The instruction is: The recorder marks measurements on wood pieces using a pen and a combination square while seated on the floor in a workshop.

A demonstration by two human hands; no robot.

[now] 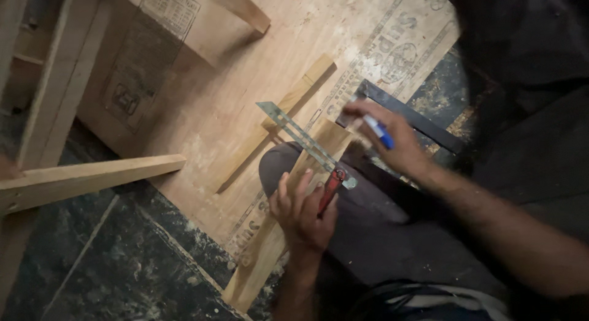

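Left hand (302, 212) pressing red stock of try square (310, 149) down onto wooden plank (276, 235), fingers spread flat, not closed around it. Metal blade of square angled up-left across plank end. Plank resting on knee, lower end on dark floor (123, 266). Right hand (392, 140) closed on blue-and-white pen (377, 131), tip near plank end just right of blade. Plywood sheet (202, 100) underneath, thin wood strip (276, 125) lying on it. Second timber piece (86, 180) at left, well apart.
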